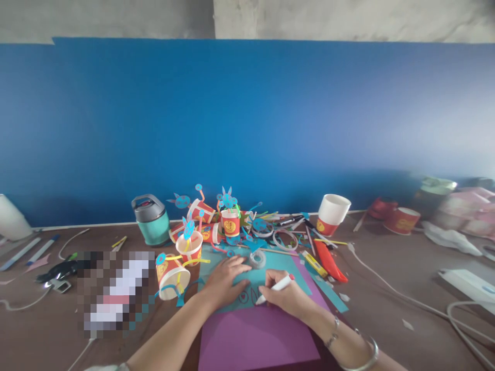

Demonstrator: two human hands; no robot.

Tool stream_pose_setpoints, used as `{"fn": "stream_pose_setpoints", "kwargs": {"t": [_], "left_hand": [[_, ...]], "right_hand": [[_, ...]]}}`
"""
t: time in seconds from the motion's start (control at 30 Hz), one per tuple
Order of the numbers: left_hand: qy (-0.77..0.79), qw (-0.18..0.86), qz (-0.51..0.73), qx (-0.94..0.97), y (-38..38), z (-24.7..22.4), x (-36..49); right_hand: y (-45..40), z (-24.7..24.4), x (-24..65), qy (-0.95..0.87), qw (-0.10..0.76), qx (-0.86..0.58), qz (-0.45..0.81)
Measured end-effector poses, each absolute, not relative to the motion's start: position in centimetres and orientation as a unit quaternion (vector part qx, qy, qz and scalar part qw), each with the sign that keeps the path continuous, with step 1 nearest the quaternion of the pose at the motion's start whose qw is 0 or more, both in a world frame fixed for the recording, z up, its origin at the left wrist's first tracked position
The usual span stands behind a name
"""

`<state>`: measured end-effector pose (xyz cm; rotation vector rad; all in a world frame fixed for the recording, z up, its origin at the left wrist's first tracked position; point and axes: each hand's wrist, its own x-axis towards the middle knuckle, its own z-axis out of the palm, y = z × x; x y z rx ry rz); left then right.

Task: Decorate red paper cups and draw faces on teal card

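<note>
My right hand (284, 293) is closed around a white marker (279, 286) with a red end, its tip low over a teal sheet of paper (232, 305). Drawn shapes, one like a heart in a circle, show on that sheet between my hands. Flat and with fingers stretched, my left hand (227, 281) presses on the teal sheet. Beneath it lies a larger purple sheet (259, 340). A roll of clear tape (257, 259) rests just beyond my left fingertips. Paper cups with straw arms and teal cut-outs, such as one tipped cup (172, 278), crowd the left side.
A teal lidded flask (153, 224) stands at the back left. Right of the paper lie a yellow box cutter (314, 264) and a red pouch (331, 262). White stacked cups (333, 210) stand behind. A white cable (394, 286) crosses the table at right.
</note>
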<state>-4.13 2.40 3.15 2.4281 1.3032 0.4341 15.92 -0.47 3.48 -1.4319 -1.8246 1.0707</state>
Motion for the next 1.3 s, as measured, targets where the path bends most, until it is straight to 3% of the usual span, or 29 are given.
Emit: {"fn": "stream_pose_setpoints", "kwargs": {"t": [1.3], "left_hand": [[0.465,0.18,0.154,0.853,2.33,3.22,-4.05]], "right_hand": [[-0.19,2.66,15.86,-0.677,0.29,-0.551,0.393]]}}
